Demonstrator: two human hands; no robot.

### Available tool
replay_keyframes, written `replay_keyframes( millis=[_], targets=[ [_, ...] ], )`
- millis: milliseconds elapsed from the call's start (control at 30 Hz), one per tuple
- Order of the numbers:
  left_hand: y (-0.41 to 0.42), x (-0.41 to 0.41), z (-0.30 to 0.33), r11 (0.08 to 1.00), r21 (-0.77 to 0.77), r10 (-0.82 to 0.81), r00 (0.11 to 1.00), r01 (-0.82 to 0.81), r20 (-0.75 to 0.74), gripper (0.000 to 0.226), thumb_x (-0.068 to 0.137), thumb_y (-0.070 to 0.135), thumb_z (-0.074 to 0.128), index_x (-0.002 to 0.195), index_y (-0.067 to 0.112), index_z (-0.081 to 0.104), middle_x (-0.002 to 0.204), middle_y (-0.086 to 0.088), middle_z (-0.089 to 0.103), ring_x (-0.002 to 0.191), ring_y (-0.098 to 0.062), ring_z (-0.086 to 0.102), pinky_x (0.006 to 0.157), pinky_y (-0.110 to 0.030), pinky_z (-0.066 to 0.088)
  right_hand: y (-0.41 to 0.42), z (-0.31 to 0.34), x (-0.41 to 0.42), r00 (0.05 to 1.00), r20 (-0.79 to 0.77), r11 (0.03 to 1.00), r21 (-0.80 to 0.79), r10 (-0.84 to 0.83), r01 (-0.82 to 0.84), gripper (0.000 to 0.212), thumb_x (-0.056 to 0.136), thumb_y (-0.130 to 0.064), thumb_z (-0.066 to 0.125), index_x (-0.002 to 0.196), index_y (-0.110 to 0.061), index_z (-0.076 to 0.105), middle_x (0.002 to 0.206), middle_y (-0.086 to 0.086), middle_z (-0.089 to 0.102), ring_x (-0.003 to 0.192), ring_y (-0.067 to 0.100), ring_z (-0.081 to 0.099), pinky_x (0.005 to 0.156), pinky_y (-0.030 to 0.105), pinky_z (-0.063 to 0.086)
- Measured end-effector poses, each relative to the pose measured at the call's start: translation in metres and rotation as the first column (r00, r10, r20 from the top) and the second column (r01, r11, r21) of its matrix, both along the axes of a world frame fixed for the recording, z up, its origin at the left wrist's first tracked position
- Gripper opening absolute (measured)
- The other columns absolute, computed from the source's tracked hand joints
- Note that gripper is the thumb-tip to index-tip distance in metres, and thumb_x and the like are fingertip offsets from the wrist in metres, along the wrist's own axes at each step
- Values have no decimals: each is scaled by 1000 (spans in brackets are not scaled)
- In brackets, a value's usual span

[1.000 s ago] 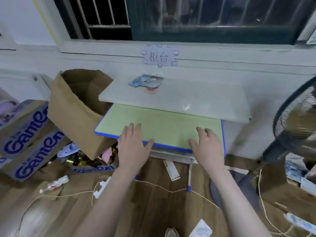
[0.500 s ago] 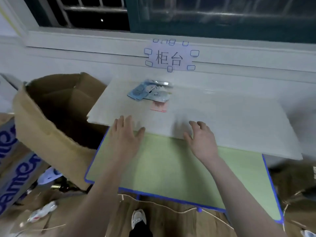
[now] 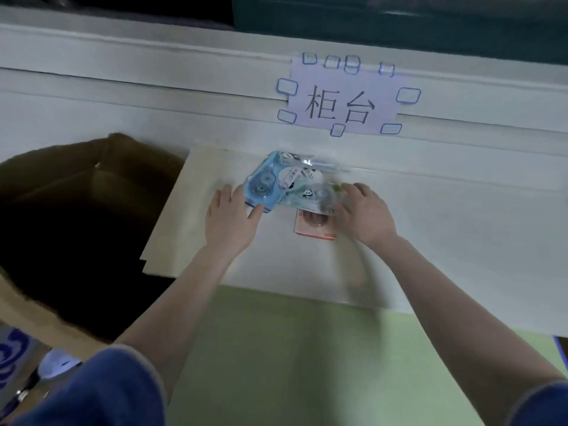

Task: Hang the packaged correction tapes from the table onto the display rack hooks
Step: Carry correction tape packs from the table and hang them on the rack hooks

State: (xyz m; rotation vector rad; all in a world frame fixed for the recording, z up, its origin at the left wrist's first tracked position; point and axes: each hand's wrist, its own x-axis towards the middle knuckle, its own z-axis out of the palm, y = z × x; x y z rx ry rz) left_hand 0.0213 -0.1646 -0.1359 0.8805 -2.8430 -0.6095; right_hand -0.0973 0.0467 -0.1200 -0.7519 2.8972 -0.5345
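A small pile of packaged correction tapes lies at the back of the white tabletop (image 3: 445,241): a blue pack (image 3: 264,184), a clear pack with panda print (image 3: 309,193) overlapping it, and a pink pack (image 3: 313,227) partly under both. My left hand (image 3: 229,221) lies flat with straight fingers beside the blue pack, its thumb touching the pack's lower corner. My right hand (image 3: 364,215) has its fingers curled onto the right edge of the clear pack. No display rack is in view.
A large open cardboard box (image 3: 76,210) stands left of the table. A lower green desk (image 3: 307,348) sits in front of the white top. A paper sign (image 3: 341,103) is taped to the wall behind the pile.
I have come closer and both hands have reached forward from the green desk, over the white top, to the pile. They now touch the packs on either side.
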Motion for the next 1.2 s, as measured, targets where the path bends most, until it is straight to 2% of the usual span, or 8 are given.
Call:
replay_keyframes(
  millis=[133,333,467,567,733,833,967,1200],
  targets=[
    [-14,-29,-12,1000,9,8,1000,-8,-8,57,95,40,51,138,5,43,137,-18,47,125,-35,41,105,-41,29,-20,-6,-47,997,8,997,17,81,-81,44,96,-31,46,134,-8,47,135,17,47,124,34,46,100,41,36],
    [-24,-61,-32,995,94,25,1000,-25,-1,58,94,42,54,136,2,45,132,-18,50,125,-36,42,107,-41,28,-56,-12,-94,971,44,972,-4,235,-235,41,101,-31,38,137,-12,46,141,11,45,128,29,43,104,40,33],
    [-17,-72,-30,985,148,87,996,-90,26,66,92,48,55,141,8,39,138,-16,47,125,-36,41,103,-41,32,-73,-15,-105,974,10,971,88,225,-225,41,102,-39,30,128,-18,53,130,9,54,120,27,47,97,40,30],
    [-14,-76,-27,971,202,128,992,-127,8,68,86,45,65,138,7,42,128,-19,52,118,-34,45,96,-39,35,-75,-19,-106,980,0,970,141,198,-196,46,98,-49,35,121,-14,55,119,13,57,113,30,50,94,40,33],
    [-17,-65,-23,789,537,361,933,-299,-11,55,69,34,79,113,9,59,106,-7,65,97,-25,62,77,-33,51,-61,-18,-104,969,193,981,92,152,-172,61,89,-57,50,134,-16,48,122,15,49,115,33,48,96,40,38],
    [-12,-55,-19,659,650,492,871,-379,9,63,57,43,75,107,8,61,96,-4,67,91,-24,66,82,-41,55,-53,-16,-103,958,256,981,104,132,-163,61,82,-60,56,126,-19,57,120,12,46,114,32,48,96,39,40],
    [-7,-47,-21,650,653,495,869,-389,24,31,76,27,78,90,13,54,81,6,56,91,-26,62,87,-43,53,-47,-17,-97,945,313,983,125,91,-136,70,67,-72,63,116,-22,59,119,5,58,107,28,54,92,42,44],
    [1,-39,-17,587,712,547,837,-385,2,25,78,20,76,71,20,52,76,4,58,82,-24,62,85,-41,54,-38,-11,-65,915,401,989,110,48,-100,86,68,-61,71,133,-15,38,127,8,54,111,28,54,92,39,45]
  ],
)
